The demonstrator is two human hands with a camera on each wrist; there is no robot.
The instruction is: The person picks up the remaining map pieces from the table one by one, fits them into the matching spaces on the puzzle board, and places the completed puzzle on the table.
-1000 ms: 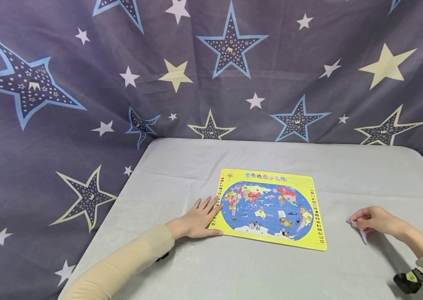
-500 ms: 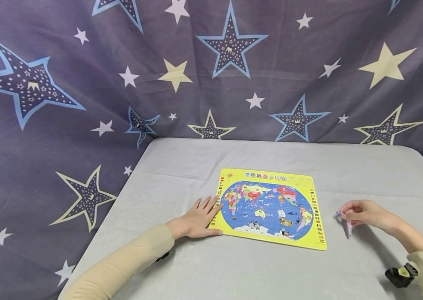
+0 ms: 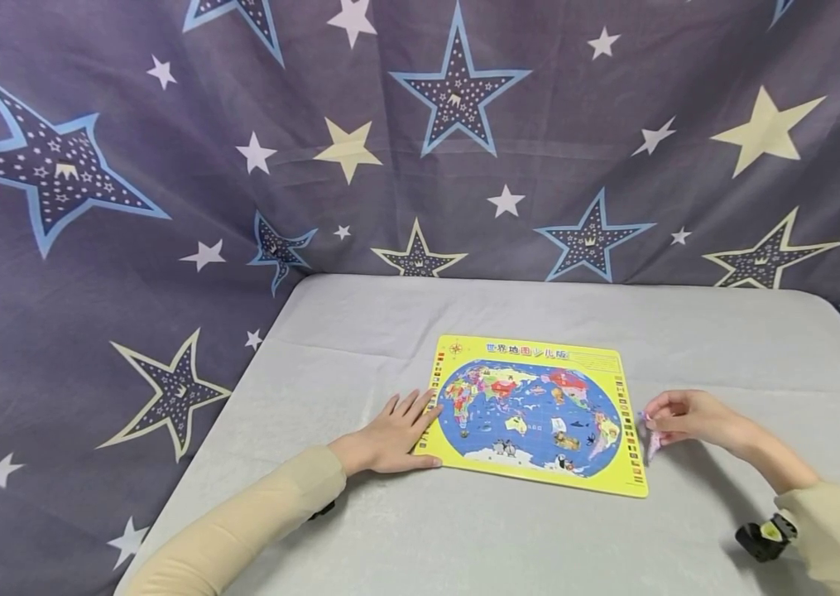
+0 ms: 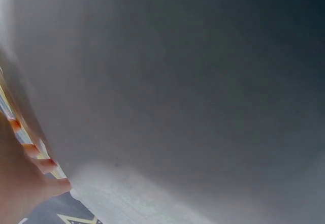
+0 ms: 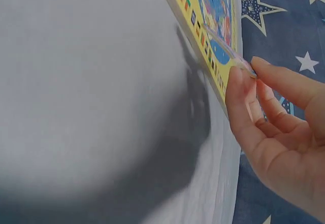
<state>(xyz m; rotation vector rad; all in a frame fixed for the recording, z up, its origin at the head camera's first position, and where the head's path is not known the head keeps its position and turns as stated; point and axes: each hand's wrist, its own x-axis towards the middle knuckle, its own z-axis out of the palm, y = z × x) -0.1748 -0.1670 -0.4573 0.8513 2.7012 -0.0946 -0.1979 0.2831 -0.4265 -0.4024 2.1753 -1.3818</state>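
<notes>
A yellow-bordered world map board [image 3: 531, 478], with a blue oval of coloured continents and animals, lies flat on the table. Along its left edge my left hand [image 3: 390, 437] rests with fingers spread, the fingertips and thumb on the border. Just beyond the right edge, my right hand [image 3: 698, 416] pinches a small, thin, pinkish-purple piece [image 3: 654, 443] between thumb and fingers. In the right wrist view this flat piece [image 5: 231, 53] is seen nearly edge-on, raised, its shadow falling on the cloth. Its exact shape cannot be made out. Only part of the left hand [image 4: 25, 178] shows in the left wrist view.
A light grey cloth [image 3: 360, 323] covers the table beneath the board. Dark curtains [image 3: 464, 207] with stars hang behind the table and at the left. A black wrist device [image 3: 765, 538] sits below the right sleeve.
My right hand has moved leftward and slightly away from me with the pinkish-purple piece, from out on the cloth to beside the board's right edge. The left hand and board have stayed put.
</notes>
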